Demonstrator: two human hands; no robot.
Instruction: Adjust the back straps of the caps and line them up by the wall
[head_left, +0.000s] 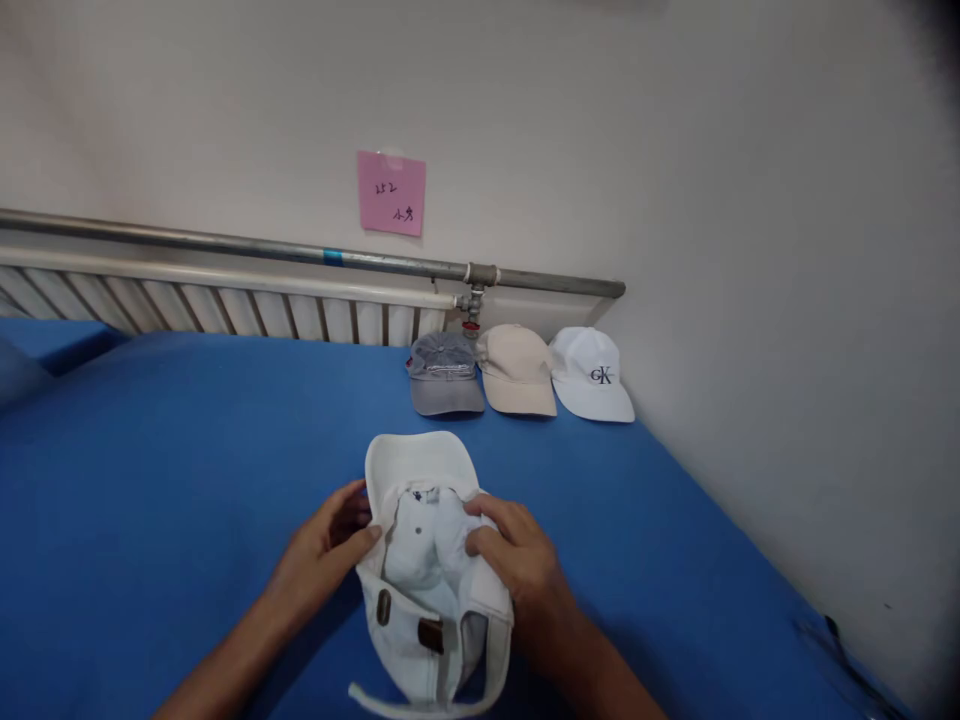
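Between my two hands is a white baseball cap (412, 540), turned so its hollow inside faces me and its brim points away. My left hand (326, 550) grips the left edge near the brim, thumb on the rim and fingers behind. On the other side, my right hand (517, 560) is closed on the right edge, with thumb and index finger reaching inside the crown. The cap's back strap hangs loose toward me, and a metal buckle (431, 635) shows on the band.
Along the far edge sit a grey cap (446, 375), a beige cap (517, 370) and a white cap with lettering (591, 375). They rest on a blue surface (187, 450). Behind are a radiator (270, 312), a metal pipe (247, 245) and a pink note (391, 193) on the wall.
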